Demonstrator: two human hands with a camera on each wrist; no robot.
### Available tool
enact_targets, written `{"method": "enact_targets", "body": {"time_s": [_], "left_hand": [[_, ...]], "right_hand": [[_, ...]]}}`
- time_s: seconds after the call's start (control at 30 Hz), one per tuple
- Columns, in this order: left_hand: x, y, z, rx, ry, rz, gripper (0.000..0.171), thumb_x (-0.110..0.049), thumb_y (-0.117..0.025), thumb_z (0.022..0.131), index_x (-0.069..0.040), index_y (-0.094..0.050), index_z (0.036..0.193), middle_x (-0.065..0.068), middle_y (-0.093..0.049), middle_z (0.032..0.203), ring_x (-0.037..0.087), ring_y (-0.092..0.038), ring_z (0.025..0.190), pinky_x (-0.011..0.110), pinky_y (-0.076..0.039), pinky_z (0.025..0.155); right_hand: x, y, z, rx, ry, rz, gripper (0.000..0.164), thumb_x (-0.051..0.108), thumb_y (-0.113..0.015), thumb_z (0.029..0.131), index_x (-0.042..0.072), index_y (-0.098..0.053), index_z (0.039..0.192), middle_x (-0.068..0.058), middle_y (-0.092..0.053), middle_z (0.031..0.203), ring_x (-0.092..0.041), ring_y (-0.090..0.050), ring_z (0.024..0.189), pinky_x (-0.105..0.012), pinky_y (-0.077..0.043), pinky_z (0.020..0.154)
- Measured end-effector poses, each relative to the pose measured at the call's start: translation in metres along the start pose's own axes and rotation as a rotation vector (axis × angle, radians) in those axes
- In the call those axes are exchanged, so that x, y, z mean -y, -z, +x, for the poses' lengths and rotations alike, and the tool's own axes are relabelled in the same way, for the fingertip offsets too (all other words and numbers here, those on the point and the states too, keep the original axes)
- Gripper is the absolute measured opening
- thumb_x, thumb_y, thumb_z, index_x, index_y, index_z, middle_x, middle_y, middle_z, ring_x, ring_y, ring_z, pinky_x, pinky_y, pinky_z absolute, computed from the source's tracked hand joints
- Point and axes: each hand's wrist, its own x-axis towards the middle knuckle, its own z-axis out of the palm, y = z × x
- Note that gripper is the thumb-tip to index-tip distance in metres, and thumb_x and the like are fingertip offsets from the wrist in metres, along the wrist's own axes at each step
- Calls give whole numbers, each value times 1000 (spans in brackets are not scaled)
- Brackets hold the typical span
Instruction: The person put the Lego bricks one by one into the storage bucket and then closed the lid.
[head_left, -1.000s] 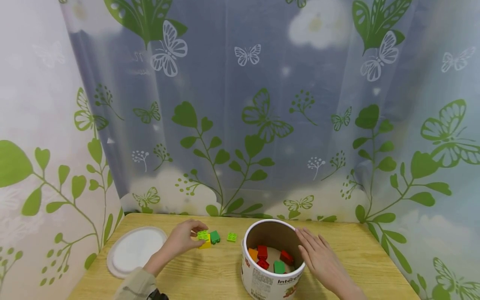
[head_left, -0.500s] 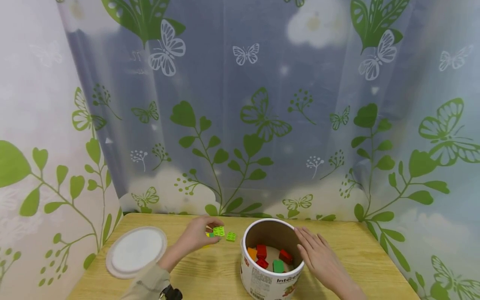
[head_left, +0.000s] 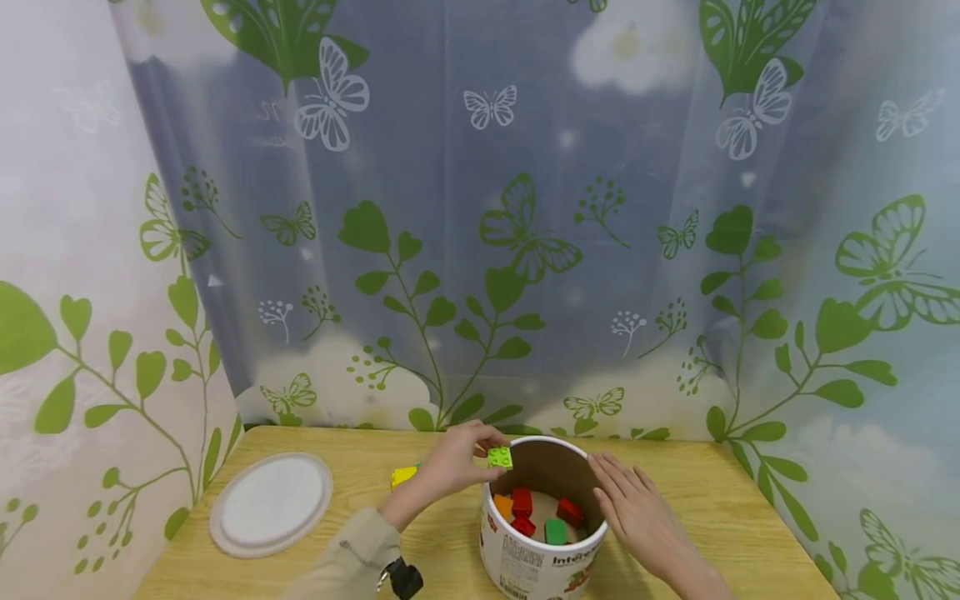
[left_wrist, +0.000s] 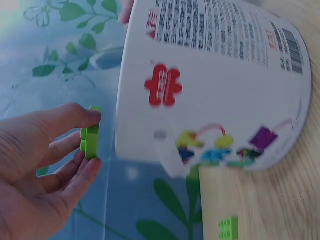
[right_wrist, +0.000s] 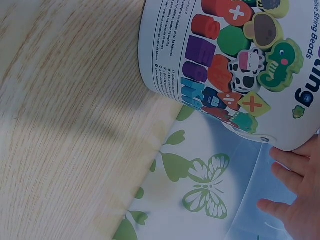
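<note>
A lime-green toy brick [head_left: 500, 457] is pinched between the thumb and fingers of my left hand [head_left: 459, 458], at the left rim of a round white bucket [head_left: 517, 554]. In the left wrist view the brick [left_wrist: 91, 135] shows edge-on, just beside the bucket wall [left_wrist: 220, 100]. My right hand [head_left: 645, 517] lies with straight fingers against the bucket's right rim. Inside the bucket are several bricks, among them red ones [head_left: 571, 512], an orange one [head_left: 503, 505] and a green one [head_left: 556, 532].
A yellow brick [head_left: 402, 476] lies on the wooden table [head_left: 360, 550] left of the bucket, partly behind my left arm. Another lime-green brick [left_wrist: 229, 228] is on the table in the left wrist view. A white round lid [head_left: 272, 504] lies further left. Behind hangs a patterned curtain [head_left: 450, 250].
My left hand has lifted the lime-green brick off the yellow and green bricks and carried it right to the bucket's rim. The right hand has stayed at the bucket.
</note>
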Motion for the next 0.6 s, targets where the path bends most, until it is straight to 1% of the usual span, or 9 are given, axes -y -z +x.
{"method": "enact_targets", "body": {"time_s": [0.1,0.27,0.4,0.6], "left_hand": [[-7,-8,7,20,5,-2,30,-13,-81,86,-6,-72,114,3,-65,104,20,-64,94,28,-59,83],[-16,-22,17,35,22,0,29,-16,-82,87,-9,-73,113,3,-63,100,18,-64,91,21,-56,77],[-18,-36,23,35,26,13,28,-18,-82,87,-10,-73,112,2,-62,99,17,-66,89,18,-54,74],[-18,-54,28,42,36,43,28,-19,-84,85,-11,-73,110,0,-66,99,8,-64,86,17,-54,74]], "right_hand": [[-1,-1,0,-10,6,-5,49,21,-58,103,6,-51,149,-11,-53,150,-30,-48,139,-58,-39,113],[-1,-1,-1,-15,4,-8,48,22,-57,103,6,-51,148,-12,-53,149,-30,-48,139,-58,-38,113],[0,0,-1,-13,1,-17,48,22,-56,104,6,-52,148,-12,-53,149,-30,-48,139,-58,-38,113],[0,0,0,-10,-3,-24,47,24,-54,105,6,-52,148,-12,-54,149,-30,-48,139,-57,-39,113]]}}
